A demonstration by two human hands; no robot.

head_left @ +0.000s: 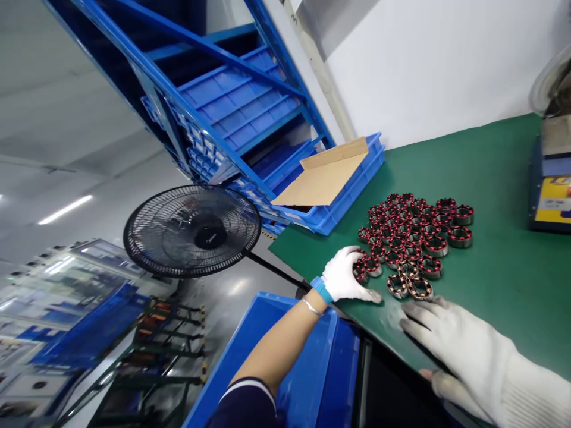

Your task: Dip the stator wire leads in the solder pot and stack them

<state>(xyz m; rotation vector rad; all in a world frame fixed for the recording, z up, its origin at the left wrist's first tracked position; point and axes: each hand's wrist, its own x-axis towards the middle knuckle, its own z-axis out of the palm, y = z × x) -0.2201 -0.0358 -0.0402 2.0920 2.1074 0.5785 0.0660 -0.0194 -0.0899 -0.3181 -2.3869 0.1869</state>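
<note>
A close cluster of ring-shaped motor stators (404,229) with red-and-black windings stands on the green work surface (499,261). At the near edge of the group, a few stators (420,288) show copper-coloured windings instead. My left hand (345,276), in a white glove, is at the cluster's left end, thumb and fingers spread apart. Its fingertips reach the outermost stators (360,273), partly covering them; I cannot make out a grip. Near the front edge of the surface my right hand (464,345), also gloved, lies with fingers stretched out, just short of the copper-wound stators.
A blue crate (357,190) with cardboard (328,175) stands at the back left of the surface, beside a blue rack (178,77). A black fan (191,232) stands left. Below my left arm is a blue bin (250,333). A yellow-labelled box (553,199) sits right.
</note>
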